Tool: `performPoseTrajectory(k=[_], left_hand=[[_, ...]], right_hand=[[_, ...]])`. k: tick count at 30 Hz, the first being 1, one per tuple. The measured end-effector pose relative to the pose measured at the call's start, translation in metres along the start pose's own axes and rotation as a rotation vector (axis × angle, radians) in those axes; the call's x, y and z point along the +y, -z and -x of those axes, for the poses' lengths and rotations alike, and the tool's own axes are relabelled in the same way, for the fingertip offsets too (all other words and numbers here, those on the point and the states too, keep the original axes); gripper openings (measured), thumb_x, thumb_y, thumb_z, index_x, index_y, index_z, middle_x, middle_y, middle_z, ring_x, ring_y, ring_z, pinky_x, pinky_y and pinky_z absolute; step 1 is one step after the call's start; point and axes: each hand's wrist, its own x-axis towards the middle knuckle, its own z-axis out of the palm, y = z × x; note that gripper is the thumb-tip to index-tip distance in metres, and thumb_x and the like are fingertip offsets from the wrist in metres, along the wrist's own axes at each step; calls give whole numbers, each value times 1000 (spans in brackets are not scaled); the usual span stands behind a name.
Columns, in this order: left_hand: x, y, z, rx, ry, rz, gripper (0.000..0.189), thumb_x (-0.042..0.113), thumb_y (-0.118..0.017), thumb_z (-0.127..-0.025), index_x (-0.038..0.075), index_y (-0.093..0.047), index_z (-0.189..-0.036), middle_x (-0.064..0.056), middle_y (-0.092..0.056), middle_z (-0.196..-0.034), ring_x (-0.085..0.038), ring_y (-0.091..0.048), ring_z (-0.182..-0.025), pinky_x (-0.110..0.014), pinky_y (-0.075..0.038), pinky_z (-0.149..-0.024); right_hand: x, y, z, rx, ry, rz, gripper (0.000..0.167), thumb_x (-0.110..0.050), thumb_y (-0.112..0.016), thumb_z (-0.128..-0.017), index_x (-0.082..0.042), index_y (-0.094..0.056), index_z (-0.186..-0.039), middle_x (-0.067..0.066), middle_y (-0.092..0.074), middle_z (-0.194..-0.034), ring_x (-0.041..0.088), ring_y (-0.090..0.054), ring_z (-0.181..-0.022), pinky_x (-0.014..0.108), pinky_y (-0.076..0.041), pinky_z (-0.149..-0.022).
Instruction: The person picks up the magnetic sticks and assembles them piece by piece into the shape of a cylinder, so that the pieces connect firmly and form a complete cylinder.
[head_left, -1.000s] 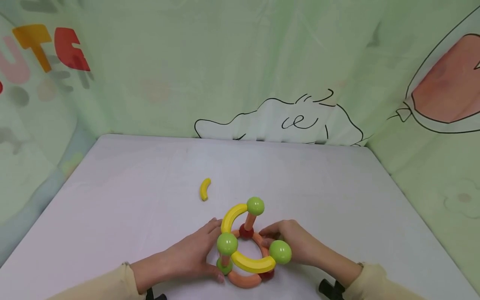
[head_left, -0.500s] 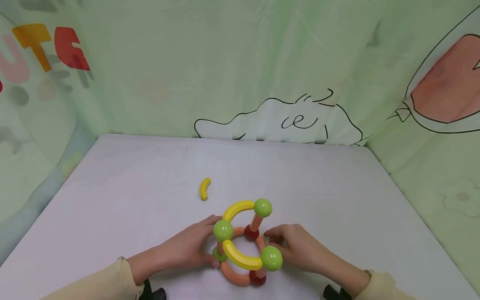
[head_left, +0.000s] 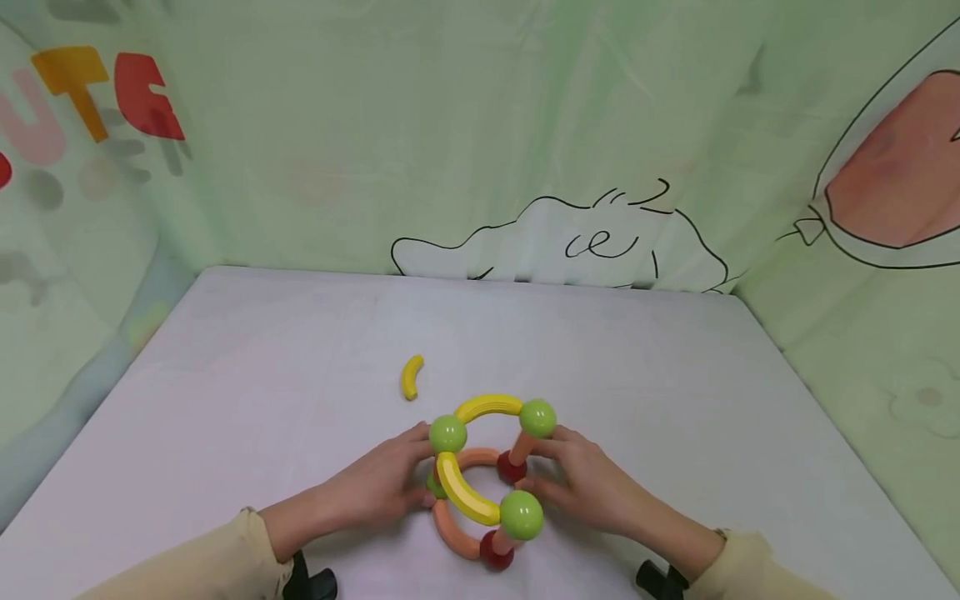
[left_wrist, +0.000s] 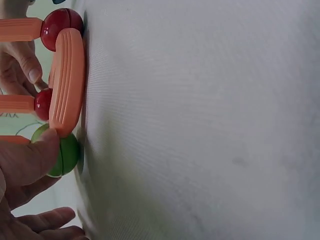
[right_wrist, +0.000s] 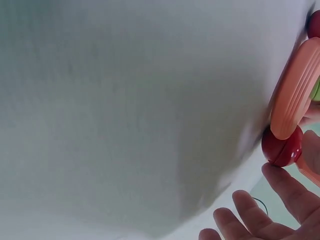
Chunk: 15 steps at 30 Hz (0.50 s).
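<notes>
A toy frame of balls and rods [head_left: 468, 492] stands on the table between both hands. Its lower ring has curved orange rods [left_wrist: 69, 80], two red balls [right_wrist: 282, 146] and a green ball [left_wrist: 69, 154]. Orange uprights carry three light green balls [head_left: 521, 515], joined on top by two yellow curved rods [head_left: 465, 492]; the top's right side has no rod. My left hand [head_left: 382, 479] pinches the lower green ball between thumb and fingers. My right hand [head_left: 588, 479] holds the far right corner, index fingertip at the red ball and thumb beside the upright.
A loose yellow curved rod [head_left: 411, 377] lies on the white table [head_left: 262, 367] beyond the frame. Green printed fabric [head_left: 337, 150] hangs behind the table and along both sides.
The frame has turned clockwise as seen from above: its near ball shifted left, its left ball away, its far ball right. My right hand now grips the far right corner.
</notes>
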Motion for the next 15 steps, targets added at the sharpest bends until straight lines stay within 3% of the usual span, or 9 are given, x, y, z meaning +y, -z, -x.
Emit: performPoseTrajectory(k=[8, 15], left_hand=[[-2, 3, 1, -14, 15, 25, 39, 9, -74, -92, 13, -66, -129, -4, -57, -139, -29, -54, -137, -53, -43, -115], [-3, 3, -1, -21, 5, 41, 36, 20, -82, -85, 17, -68, -118, 4, -56, -122, -20, -57, -122, -51, -47, -112]], right_hand=[[-3, 0, 6, -4, 27, 6, 21, -19, -80, -89, -32, -66, -98, -17, -64, -108, 17, -62, -113, 50, -54, -97], [-3, 0, 7, -9, 27, 17, 22, -18, -81, -87, -32, -67, -96, -19, -65, -105, 17, -62, -111, 50, -54, -95]])
